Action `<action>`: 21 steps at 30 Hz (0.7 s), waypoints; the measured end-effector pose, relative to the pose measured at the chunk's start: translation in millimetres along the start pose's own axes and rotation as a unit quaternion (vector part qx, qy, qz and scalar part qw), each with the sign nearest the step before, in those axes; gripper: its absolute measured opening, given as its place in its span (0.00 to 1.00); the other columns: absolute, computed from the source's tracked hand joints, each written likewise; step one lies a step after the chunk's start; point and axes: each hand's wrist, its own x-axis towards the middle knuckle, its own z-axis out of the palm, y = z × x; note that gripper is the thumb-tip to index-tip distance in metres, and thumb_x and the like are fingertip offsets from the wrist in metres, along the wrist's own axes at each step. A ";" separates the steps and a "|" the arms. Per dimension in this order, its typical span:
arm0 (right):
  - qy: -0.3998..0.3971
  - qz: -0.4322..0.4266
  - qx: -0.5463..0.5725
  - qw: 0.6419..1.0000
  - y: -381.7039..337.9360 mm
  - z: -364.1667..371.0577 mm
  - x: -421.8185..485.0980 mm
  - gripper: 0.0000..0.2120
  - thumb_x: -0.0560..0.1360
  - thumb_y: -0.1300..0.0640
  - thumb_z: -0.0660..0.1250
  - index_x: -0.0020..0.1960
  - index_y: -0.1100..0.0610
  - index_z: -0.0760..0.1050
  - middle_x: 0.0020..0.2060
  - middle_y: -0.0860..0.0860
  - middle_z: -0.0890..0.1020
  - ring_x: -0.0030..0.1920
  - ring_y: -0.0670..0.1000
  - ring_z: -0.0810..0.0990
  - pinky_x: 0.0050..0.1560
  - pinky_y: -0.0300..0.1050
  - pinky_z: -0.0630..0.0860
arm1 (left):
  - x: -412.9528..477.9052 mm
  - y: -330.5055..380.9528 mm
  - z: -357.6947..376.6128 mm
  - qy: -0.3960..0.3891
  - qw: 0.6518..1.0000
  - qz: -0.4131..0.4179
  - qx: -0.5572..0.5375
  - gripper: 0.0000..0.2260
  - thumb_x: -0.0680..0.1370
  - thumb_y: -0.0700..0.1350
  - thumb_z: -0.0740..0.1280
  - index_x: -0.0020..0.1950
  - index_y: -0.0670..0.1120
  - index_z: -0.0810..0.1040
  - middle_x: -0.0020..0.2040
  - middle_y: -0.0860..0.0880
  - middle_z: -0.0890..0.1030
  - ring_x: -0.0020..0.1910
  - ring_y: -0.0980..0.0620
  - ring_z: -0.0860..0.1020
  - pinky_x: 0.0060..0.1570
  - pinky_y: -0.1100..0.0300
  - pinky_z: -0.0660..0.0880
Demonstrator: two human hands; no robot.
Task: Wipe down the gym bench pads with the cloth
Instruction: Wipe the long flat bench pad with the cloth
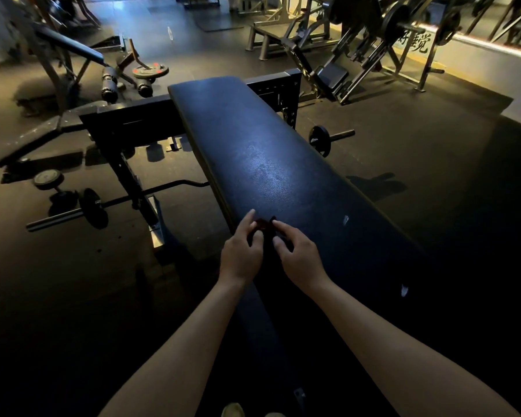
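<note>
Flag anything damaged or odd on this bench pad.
Two small pale marks on the right side of the bench pad: far mark level with the fingertips, near mark closer to the camera. Tears or residue, cannot tell. Left hand and right hand pinch a dark cloth near the pad's left edge.

Single head-worn wide-angle view, looking forward and down, close above the bench pad (271, 164), gym floor (403, 152) beyond

Long dark bench pad (262, 152), small dark cloth (263, 225) near its left edge.
</note>
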 end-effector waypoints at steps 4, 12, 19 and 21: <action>-0.029 -0.035 -0.033 0.998 -2.8 8.5 10.6 0.21 0.79 0.57 0.67 0.71 0.54 0.74 0.71 0.52 0.71 0.72 0.48 0.69 0.75 0.47 0.64 | -2.7 5.4 0.8 -0.012 0.995 -0.001 -0.096 0.16 0.83 0.39 0.62 0.69 0.48 0.78 0.64 0.50 0.81 0.64 0.56 0.77 0.65 0.68 0.70; -0.154 -0.117 -0.305 0.933 8.7 18.6 25.2 0.26 0.80 0.45 0.63 0.77 0.42 0.63 0.81 0.45 0.54 0.81 0.53 0.46 0.78 0.56 0.48 | -8.7 -17.5 6.7 0.054 0.997 -0.036 -0.035 0.16 0.84 0.39 0.59 0.71 0.43 0.76 0.69 0.45 0.78 0.68 0.52 0.74 0.69 0.61 0.66; -0.126 -0.112 -0.223 0.960 10.2 9.9 37.5 0.17 0.81 0.60 0.62 0.68 0.57 0.77 0.73 0.53 0.71 0.77 0.56 0.61 0.78 0.51 0.58 | 4.6 -14.0 30.6 0.031 0.999 0.011 0.031 0.16 0.84 0.40 0.60 0.71 0.42 0.76 0.69 0.44 0.77 0.72 0.45 0.70 0.74 0.50 0.63; -0.087 -0.094 -0.229 0.965 17.5 -0.5 42.6 0.16 0.79 0.64 0.62 0.66 0.60 0.78 0.72 0.54 0.73 0.77 0.57 0.62 0.77 0.51 0.60 | 5.6 -14.6 34.5 0.022 0.999 0.014 0.042 0.19 0.83 0.46 0.58 0.72 0.43 0.75 0.70 0.44 0.77 0.73 0.46 0.69 0.75 0.50 0.61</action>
